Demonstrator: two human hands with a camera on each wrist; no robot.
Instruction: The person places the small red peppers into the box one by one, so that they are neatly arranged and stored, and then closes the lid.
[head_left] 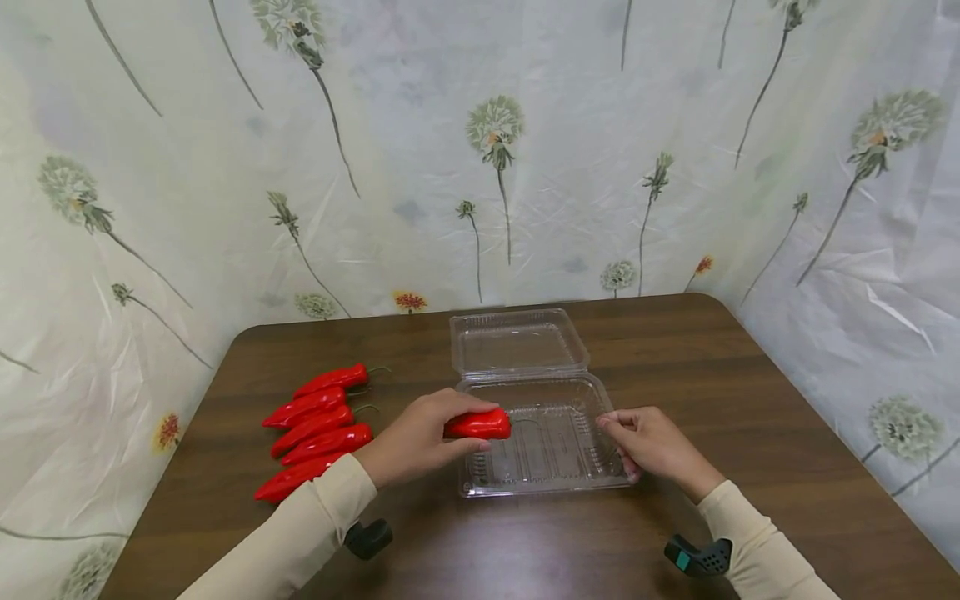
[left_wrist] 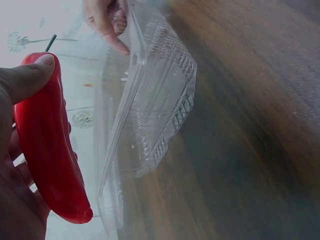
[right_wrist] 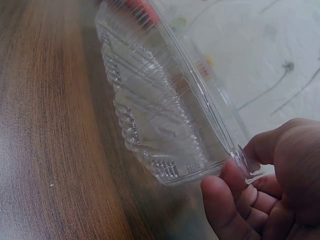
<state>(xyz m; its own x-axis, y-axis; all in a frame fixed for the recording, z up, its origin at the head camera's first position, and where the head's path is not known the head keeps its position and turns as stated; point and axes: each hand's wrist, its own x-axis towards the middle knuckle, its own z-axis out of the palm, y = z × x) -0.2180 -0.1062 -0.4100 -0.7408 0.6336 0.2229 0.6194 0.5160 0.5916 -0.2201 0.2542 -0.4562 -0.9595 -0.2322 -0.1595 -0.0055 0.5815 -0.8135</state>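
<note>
In my left hand (head_left: 423, 437) I grip a red chili pepper (head_left: 480, 424), thumb along one side and fingers round the other. The left wrist view shows this red chili pepper (left_wrist: 52, 145) whole, its thin green stem pointing up. It is over the left part of a clear plastic clamshell box (head_left: 547, 483), whose lid (head_left: 517, 342) is folded back away from me. My right hand (head_left: 648, 442) pinches the box's right rim between thumb and fingers; the right wrist view shows this right hand (right_wrist: 270, 185) at the rim's corner. Nothing lies in the box's ribbed bottom.
Several more red chili peppers (head_left: 318, 429) lie in a loose stack at the left on the brown wooden table (head_left: 540, 550). Behind the table hangs a pale curtain (head_left: 420, 167) with dandelion prints. Dark bands with small devices sit at both wrists.
</note>
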